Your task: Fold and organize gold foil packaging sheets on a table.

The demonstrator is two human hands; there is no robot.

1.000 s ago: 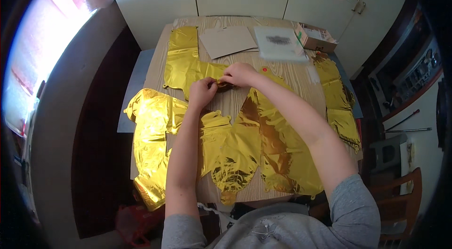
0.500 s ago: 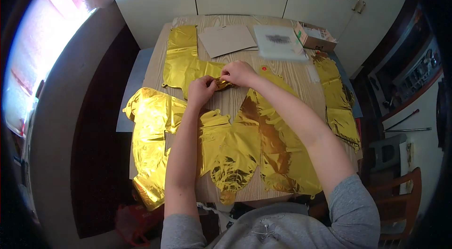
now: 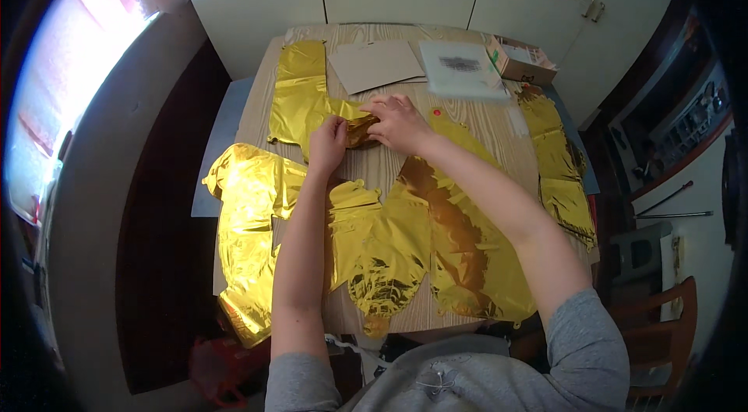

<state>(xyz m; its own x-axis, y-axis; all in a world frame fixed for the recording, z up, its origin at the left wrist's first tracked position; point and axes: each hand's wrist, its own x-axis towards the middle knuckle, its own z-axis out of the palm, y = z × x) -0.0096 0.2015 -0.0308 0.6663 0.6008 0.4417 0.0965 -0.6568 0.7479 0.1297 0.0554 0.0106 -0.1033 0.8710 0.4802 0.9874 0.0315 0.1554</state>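
Note:
Several flat, uninflated gold foil balloons are spread over the wooden table. At the far left of the table lies one foil balloon [image 3: 298, 104], its near right part bunched up between my hands. My left hand [image 3: 327, 146] pinches its folded edge between thumb and fingers. My right hand [image 3: 399, 125] has its bent fingers over the other side of the fold, gripping the foil. Nearer to me are a shiny balloon [image 3: 245, 233] on the left, another balloon [image 3: 382, 237] with a rounded lower end in the middle, and a larger balloon [image 3: 475, 256] on the right.
Towards the back lie grey-brown cardboard sheets [image 3: 375, 67], a translucent plastic packet [image 3: 460, 81] and an open small box [image 3: 522, 61]. A further gold balloon [image 3: 555, 159] runs along the right edge. A small red disc [image 3: 436, 112] sits near my right wrist. A wooden chair [image 3: 686, 318] stands at right.
My hands have moved slightly apart, the left one to the left. The right fingers have loosened from a tight pinch and spread over the foil, and more of the bunched fold shows between the hands.

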